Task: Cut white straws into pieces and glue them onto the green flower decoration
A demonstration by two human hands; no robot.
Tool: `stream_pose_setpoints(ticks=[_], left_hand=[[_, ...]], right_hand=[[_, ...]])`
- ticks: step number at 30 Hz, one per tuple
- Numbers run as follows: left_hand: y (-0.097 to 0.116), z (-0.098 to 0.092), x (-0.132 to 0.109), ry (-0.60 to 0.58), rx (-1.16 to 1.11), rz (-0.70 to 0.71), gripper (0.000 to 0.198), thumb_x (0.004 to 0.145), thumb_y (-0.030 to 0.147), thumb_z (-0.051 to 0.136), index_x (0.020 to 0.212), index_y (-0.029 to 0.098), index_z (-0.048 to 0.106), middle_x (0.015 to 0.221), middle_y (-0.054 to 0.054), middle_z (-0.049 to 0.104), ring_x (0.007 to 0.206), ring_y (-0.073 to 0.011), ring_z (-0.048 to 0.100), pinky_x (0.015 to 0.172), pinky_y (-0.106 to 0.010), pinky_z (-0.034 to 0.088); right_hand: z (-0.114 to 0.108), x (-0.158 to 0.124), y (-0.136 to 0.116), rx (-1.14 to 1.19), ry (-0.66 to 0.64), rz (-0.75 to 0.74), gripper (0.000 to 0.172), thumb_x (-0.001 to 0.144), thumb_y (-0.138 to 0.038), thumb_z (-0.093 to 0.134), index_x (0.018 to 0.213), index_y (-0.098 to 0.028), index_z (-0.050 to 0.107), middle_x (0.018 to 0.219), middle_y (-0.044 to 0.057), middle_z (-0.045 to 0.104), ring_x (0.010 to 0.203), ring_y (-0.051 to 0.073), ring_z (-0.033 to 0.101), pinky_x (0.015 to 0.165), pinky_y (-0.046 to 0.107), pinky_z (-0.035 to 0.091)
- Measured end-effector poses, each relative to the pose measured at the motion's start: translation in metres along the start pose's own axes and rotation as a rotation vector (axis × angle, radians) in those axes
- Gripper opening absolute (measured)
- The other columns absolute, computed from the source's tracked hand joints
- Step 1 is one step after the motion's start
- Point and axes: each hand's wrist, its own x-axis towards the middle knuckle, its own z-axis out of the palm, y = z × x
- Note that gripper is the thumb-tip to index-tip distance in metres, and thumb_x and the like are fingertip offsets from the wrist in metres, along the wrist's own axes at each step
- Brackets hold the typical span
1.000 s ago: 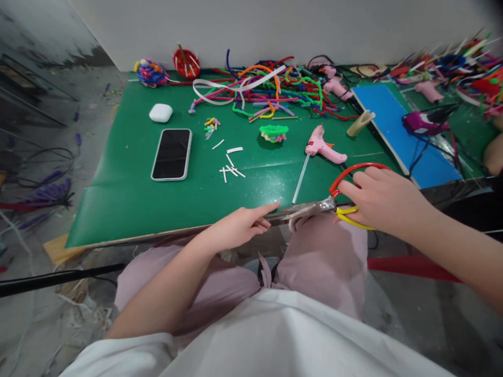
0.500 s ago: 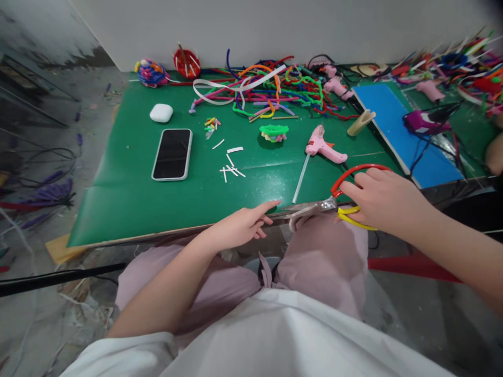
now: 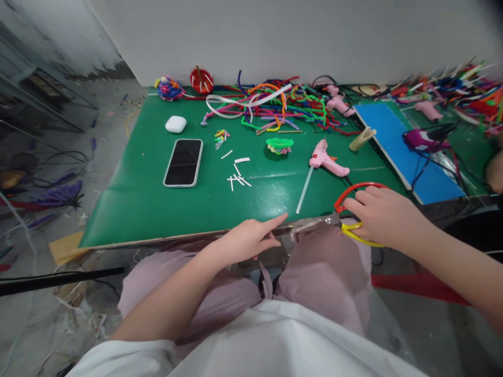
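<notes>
My right hand (image 3: 389,213) is wrapped round the red and yellow handles of a pair of scissors (image 3: 332,219). Their blades point left along the table's front edge, above my right thigh. A pale loop-like piece lies along the blades; I cannot make out what it is. My left hand (image 3: 248,239) is just left of the blade tips with its index finger stretched out and the fingers apart; nothing shows in it. Ahead of the hands lie cut white strips (image 3: 238,180), a pink glue gun (image 3: 327,161) with a clear glue stick (image 3: 304,191), and a small green frilled piece (image 3: 280,144).
On the green table (image 3: 129,209) are a phone (image 3: 183,163), a white earbud case (image 3: 176,124) and small coloured bits (image 3: 221,137). Pipe cleaners (image 3: 267,107) are heaped at the back. A bamboo piece (image 3: 362,139) stands by a blue board (image 3: 396,141). Another person's arm (image 3: 495,167) shows at right.
The view has shifted, so the table's things sit lower and slightly right. My left hand's fingers have spread, the index still stretched out. My right hand keeps hold of the scissors, whose blades look closer together.
</notes>
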Motion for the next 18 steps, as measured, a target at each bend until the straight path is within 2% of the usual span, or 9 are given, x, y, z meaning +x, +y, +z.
stream_pose_setpoints(ticks=[2, 5, 7, 9, 11, 12, 13, 16, 18], left_hand=[[0.004, 0.000, 0.002, 0.088, -0.023, -0.020, 0.057, 0.087, 0.044, 0.045, 0.140, 0.029, 0.031, 0.093, 0.001, 0.070, 0.050, -0.0084, 0.055, 0.059, -0.021, 0.043], [0.009, -0.004, 0.005, 0.234, -0.025, -0.025, 0.047, 0.086, 0.044, 0.047, 0.131, 0.027, 0.047, 0.085, 0.000, 0.070, 0.064, -0.0113, 0.062, 0.062, -0.020, 0.044], [0.009, -0.012, 0.007, 0.326, -0.013, -0.058, 0.041, 0.087, 0.041, 0.046, 0.126, 0.028, 0.052, 0.068, 0.003, 0.067, 0.061, -0.0108, 0.062, 0.060, -0.019, 0.044], [0.005, -0.028, 0.009, 0.425, 0.042, -0.107, 0.040, 0.089, 0.041, 0.043, 0.126, 0.030, 0.051, 0.058, 0.006, 0.063, 0.056, -0.0097, 0.060, 0.060, -0.018, 0.044], [-0.002, -0.052, 0.014, 0.588, 0.258, -0.163, 0.040, 0.090, 0.039, 0.041, 0.128, 0.029, 0.050, 0.065, 0.004, 0.066, 0.061, -0.0102, 0.062, 0.062, -0.019, 0.045], [-0.007, -0.066, 0.018, 0.663, 0.432, -0.201, 0.041, 0.090, 0.039, 0.041, 0.128, 0.028, 0.049, 0.076, 0.002, 0.069, 0.068, -0.0116, 0.063, 0.065, -0.021, 0.045], [-0.012, -0.080, 0.023, 0.701, 0.495, -0.227, 0.041, 0.089, 0.038, 0.042, 0.127, 0.025, 0.051, 0.086, -0.001, 0.070, 0.076, -0.0146, 0.063, 0.069, -0.024, 0.046], [-0.030, -0.115, 0.046, 0.739, 0.603, -0.271, 0.036, 0.088, 0.033, 0.044, 0.113, 0.015, 0.063, 0.101, -0.011, 0.067, 0.095, -0.0231, 0.059, 0.081, -0.032, 0.044], [-0.041, -0.127, 0.060, 0.717, 0.667, -0.271, 0.031, 0.087, 0.028, 0.047, 0.107, 0.014, 0.066, 0.102, -0.012, 0.065, 0.099, -0.0243, 0.056, 0.085, -0.034, 0.042]], right_hand=[[0.001, 0.002, -0.002, 0.029, 0.015, -0.019, 0.026, 0.072, -0.042, 0.061, 0.080, -0.018, 0.062, 0.068, 0.005, 0.055, 0.070, 0.022, 0.048, 0.070, 0.033, 0.031], [0.001, 0.005, -0.002, 0.046, 0.054, -0.031, 0.022, 0.067, -0.037, 0.066, 0.078, -0.019, 0.061, 0.067, 0.004, 0.055, 0.069, 0.022, 0.050, 0.068, 0.033, 0.032], [0.001, 0.008, 0.000, 0.057, 0.109, -0.028, 0.024, 0.067, -0.040, 0.067, 0.077, -0.019, 0.061, 0.067, 0.004, 0.056, 0.070, 0.023, 0.051, 0.069, 0.033, 0.034], [0.000, 0.011, 0.004, 0.090, 0.176, -0.015, 0.031, 0.069, -0.047, 0.064, 0.077, -0.017, 0.061, 0.068, 0.005, 0.057, 0.070, 0.023, 0.052, 0.070, 0.033, 0.036], [0.001, 0.016, 0.008, 0.136, 0.230, 0.026, 0.037, 0.071, -0.052, 0.061, 0.077, -0.016, 0.059, 0.069, 0.006, 0.058, 0.072, 0.023, 0.055, 0.069, 0.032, 0.039], [0.001, 0.019, 0.009, 0.159, 0.253, 0.063, 0.037, 0.071, -0.053, 0.061, 0.077, -0.016, 0.059, 0.070, 0.006, 0.059, 0.073, 0.023, 0.056, 0.068, 0.031, 0.040], [0.002, 0.024, 0.010, 0.182, 0.280, 0.115, 0.037, 0.072, -0.052, 0.061, 0.077, -0.016, 0.058, 0.072, 0.007, 0.060, 0.074, 0.023, 0.057, 0.067, 0.031, 0.040], [0.004, 0.048, 0.009, 0.312, 0.366, 0.337, 0.035, 0.073, -0.053, 0.059, 0.074, -0.018, 0.056, 0.073, 0.007, 0.062, 0.073, 0.023, 0.059, 0.060, 0.030, 0.040], [0.004, 0.071, 0.007, 0.513, 0.400, 0.474, 0.035, 0.074, -0.053, 0.057, 0.069, -0.019, 0.054, 0.064, 0.004, 0.058, 0.062, 0.020, 0.056, 0.053, 0.029, 0.038]])
